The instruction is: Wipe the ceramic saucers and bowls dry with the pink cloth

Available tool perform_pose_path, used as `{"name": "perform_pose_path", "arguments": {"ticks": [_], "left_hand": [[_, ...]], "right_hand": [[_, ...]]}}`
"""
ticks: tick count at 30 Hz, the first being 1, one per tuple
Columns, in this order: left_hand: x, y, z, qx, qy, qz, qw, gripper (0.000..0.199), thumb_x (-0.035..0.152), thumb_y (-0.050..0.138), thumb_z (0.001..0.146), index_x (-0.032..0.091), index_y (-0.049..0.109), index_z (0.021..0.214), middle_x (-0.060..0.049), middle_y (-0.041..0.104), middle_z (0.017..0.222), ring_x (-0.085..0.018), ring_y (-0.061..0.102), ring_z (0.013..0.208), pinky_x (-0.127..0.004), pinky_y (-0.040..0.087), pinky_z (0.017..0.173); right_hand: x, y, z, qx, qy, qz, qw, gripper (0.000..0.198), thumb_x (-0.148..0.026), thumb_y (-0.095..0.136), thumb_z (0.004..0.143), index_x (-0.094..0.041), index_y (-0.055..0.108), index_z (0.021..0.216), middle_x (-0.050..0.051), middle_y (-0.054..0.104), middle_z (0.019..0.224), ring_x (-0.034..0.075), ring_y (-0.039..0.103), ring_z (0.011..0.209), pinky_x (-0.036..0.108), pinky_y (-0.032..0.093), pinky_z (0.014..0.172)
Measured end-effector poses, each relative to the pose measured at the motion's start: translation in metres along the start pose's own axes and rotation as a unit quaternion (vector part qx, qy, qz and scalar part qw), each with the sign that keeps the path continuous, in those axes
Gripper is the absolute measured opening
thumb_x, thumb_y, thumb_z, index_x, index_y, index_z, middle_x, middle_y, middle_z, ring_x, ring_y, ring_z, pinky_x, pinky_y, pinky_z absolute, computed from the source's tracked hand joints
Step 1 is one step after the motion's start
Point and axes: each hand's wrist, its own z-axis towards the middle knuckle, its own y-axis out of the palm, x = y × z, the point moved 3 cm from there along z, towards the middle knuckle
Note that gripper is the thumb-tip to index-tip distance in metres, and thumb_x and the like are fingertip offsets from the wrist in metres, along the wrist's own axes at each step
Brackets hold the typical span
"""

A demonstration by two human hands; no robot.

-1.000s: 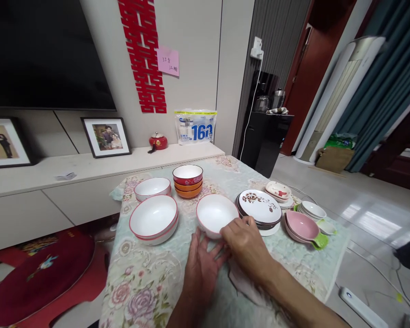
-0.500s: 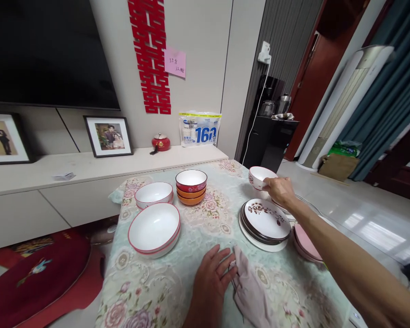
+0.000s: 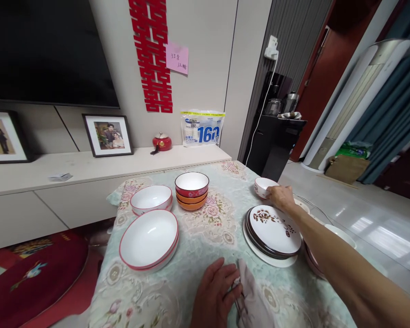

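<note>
My right hand (image 3: 280, 197) reaches across to the table's far right side, its fingers closed on the near rim of a small white bowl (image 3: 263, 186) with a red rim and a pattern outside. The bowl is upright, low over the table; I cannot tell whether it touches the cloth. Below my forearm lies a stack of white plates with brown flowers (image 3: 276, 228), on a larger white plate. Near the front, my left hand (image 3: 218, 291) pinches the edge of a pale greyish-pink cloth (image 3: 254, 296) between thumb and fingers.
Large white bowls with red rims (image 3: 150, 239) stand at the left, in two stacks. Behind them is a stack of orange bowls topped by a red one (image 3: 192, 187). Pink dishes (image 3: 314, 262) sit partly under my right forearm. A low cabinet (image 3: 89, 171) borders the table's far side.
My right hand has lowered the small bowl toward the table and slightly right. My left hand stays at the cloth. The view has shifted a little.
</note>
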Motion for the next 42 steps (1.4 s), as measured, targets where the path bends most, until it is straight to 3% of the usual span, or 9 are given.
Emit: {"name": "perform_pose_path", "arguments": {"ticks": [7, 12, 15, 17, 19, 21, 29, 34, 42], "left_hand": [[-0.001, 0.001, -0.001, -0.002, 0.003, 0.008, 1.0, 0.04, 0.028, 0.084, 0.067, 0.017, 0.068, 0.102, -0.015, 0.074, 0.1, -0.027, 0.071, 0.095, -0.037, 0.058, 0.081], [0.002, 0.005, -0.005, -0.023, 0.015, 0.016, 0.999, 0.04, 0.029, 0.083, 0.068, 0.017, 0.067, 0.103, -0.014, 0.073, 0.1, -0.026, 0.07, 0.097, -0.038, 0.055, 0.084], [0.003, 0.01, -0.01, -0.043, 0.019, 0.026, 0.999, 0.04, 0.025, 0.081, 0.071, 0.016, 0.064, 0.105, -0.015, 0.073, 0.101, -0.026, 0.068, 0.097, -0.038, 0.054, 0.085], [0.004, 0.012, -0.013, -0.038, 0.026, 0.019, 0.999, 0.037, 0.023, 0.077, 0.073, 0.016, 0.062, 0.106, -0.014, 0.072, 0.1, -0.025, 0.068, 0.096, -0.038, 0.053, 0.083], [0.004, 0.013, -0.016, -0.047, 0.035, 0.013, 0.998, 0.037, 0.019, 0.074, 0.074, 0.015, 0.061, 0.108, -0.013, 0.071, 0.1, -0.025, 0.067, 0.095, -0.038, 0.052, 0.084], [0.004, 0.012, -0.018, -0.053, 0.041, 0.002, 0.998, 0.037, 0.018, 0.073, 0.073, 0.014, 0.061, 0.107, -0.013, 0.071, 0.098, -0.025, 0.067, 0.094, -0.04, 0.051, 0.085], [0.009, 0.017, -0.023, -0.136, 0.06, -0.005, 0.989, 0.029, 0.024, 0.07, 0.077, 0.016, 0.064, 0.105, -0.012, 0.07, 0.1, -0.025, 0.065, 0.096, -0.041, 0.049, 0.087], [0.009, 0.02, -0.024, -0.146, 0.087, -0.021, 0.985, 0.027, 0.031, 0.066, 0.084, 0.019, 0.066, 0.108, -0.01, 0.071, 0.103, -0.028, 0.065, 0.1, -0.042, 0.05, 0.084], [0.011, 0.023, -0.024, -0.135, 0.063, -0.027, 0.988, 0.03, 0.024, 0.07, 0.076, 0.02, 0.068, 0.106, -0.011, 0.071, 0.104, -0.032, 0.064, 0.104, -0.043, 0.05, 0.085]], "right_hand": [[0.001, 0.007, 0.002, -0.035, -0.006, -0.014, 0.999, 0.017, -0.02, 0.062, 0.085, -0.019, 0.076, 0.095, 0.014, 0.074, 0.099, 0.029, 0.063, 0.098, 0.038, 0.03, 0.083], [-0.011, -0.013, -0.005, -0.045, -0.022, -0.031, 0.998, 0.02, -0.017, 0.059, 0.085, -0.015, 0.076, 0.096, 0.017, 0.073, 0.104, 0.031, 0.064, 0.1, 0.039, 0.031, 0.081], [-0.042, -0.036, -0.017, -0.007, -0.064, -0.029, 0.998, 0.026, -0.018, 0.056, 0.089, -0.015, 0.072, 0.11, 0.019, 0.07, 0.112, 0.033, 0.061, 0.109, 0.042, 0.031, 0.086], [-0.074, -0.05, -0.033, 0.019, -0.129, -0.008, 0.991, 0.03, -0.02, 0.053, 0.093, -0.021, 0.067, 0.12, 0.013, 0.068, 0.12, 0.029, 0.058, 0.115, 0.04, 0.031, 0.091], [-0.112, -0.063, -0.056, 0.068, -0.242, 0.066, 0.966, 0.028, -0.02, 0.056, 0.093, -0.02, 0.066, 0.119, 0.012, 0.068, 0.121, 0.026, 0.059, 0.114, 0.04, 0.032, 0.094], [-0.148, -0.07, -0.082, 0.074, -0.327, 0.122, 0.934, 0.027, -0.019, 0.056, 0.093, -0.022, 0.066, 0.117, 0.011, 0.069, 0.119, 0.026, 0.061, 0.111, 0.041, 0.033, 0.094], [-0.246, -0.072, -0.151, 0.066, -0.496, 0.16, 0.851, 0.032, -0.007, 0.057, 0.088, -0.018, 0.061, 0.118, 0.011, 0.066, 0.122, 0.025, 0.056, 0.115, 0.042, 0.033, 0.093], [-0.281, -0.067, -0.164, 0.07, -0.57, 0.046, 0.817, 0.015, -0.01, 0.05, 0.095, -0.016, 0.063, 0.098, 0.009, 0.07, 0.099, 0.024, 0.059, 0.102, 0.047, 0.033, 0.094], [-0.29, -0.059, -0.15, 0.048, -0.582, -0.012, 0.812, 0.026, -0.014, 0.045, 0.098, -0.017, 0.066, 0.083, 0.007, 0.073, 0.081, 0.019, 0.061, 0.077, 0.048, 0.029, 0.099]]}}
